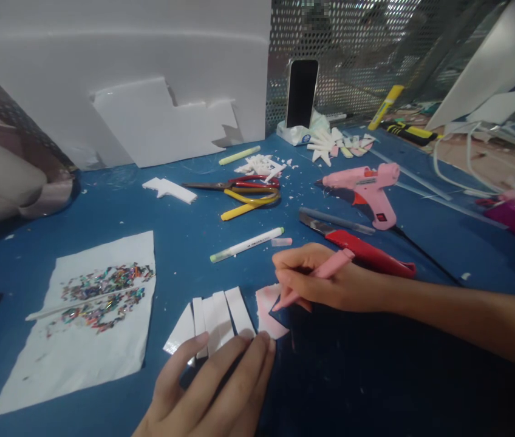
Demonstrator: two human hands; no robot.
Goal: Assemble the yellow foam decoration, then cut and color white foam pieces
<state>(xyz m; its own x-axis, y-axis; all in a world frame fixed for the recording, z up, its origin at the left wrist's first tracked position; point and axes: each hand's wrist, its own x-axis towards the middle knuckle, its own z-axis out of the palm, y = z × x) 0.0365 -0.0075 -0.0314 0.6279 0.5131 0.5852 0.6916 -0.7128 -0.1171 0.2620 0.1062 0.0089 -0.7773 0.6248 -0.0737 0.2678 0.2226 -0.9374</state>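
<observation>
My right hand [316, 279] grips a pink marker [330, 265] in a writing hold, its tip low beside a white piece partly coloured pink [269, 312]. With fingers spread, my left hand [221, 382] lies flat over the lower ends of several white strips [221, 321] set side by side. Its outer fingertips touch the bottom of the pink-coloured piece. Beyond the hands lie a white marker with green ends [248, 244] and a small pink cap [282, 241].
Left, a white sheet [102, 358] carries colourful glittery bits. Scissors [248, 188], a red cutter knife [367, 252], a pink glue gun [371, 188] and white scraps [260, 165] lie farther back. A phone [302, 94] stands upright before the mesh; white board leans at back left [148, 121].
</observation>
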